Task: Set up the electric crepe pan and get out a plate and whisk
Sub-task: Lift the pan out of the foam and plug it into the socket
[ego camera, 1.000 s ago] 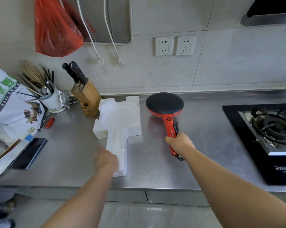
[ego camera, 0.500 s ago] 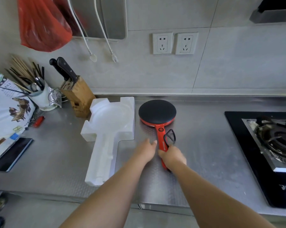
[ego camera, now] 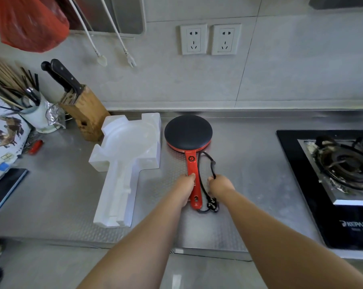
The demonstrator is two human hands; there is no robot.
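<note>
Since the earlier frame, the left hand (ego camera: 185,187) has left the foam tray (ego camera: 126,161) and now closes its grip on the red handle of the crepe pan (ego camera: 188,133). The right hand (ego camera: 219,185) pinches the black cord (ego camera: 207,163) beside it. Head view: the pan lies on the worktop (ego camera: 249,163), unpacked but not plugged into the sockets (ego camera: 209,38). No plate or whisk is visible yet.

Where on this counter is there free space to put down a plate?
Bare steel lies between the crepe pan and the gas stove, and in front of the foam tray toward the phone. The back left, around the knife block and utensil cup, is crowded.
</note>
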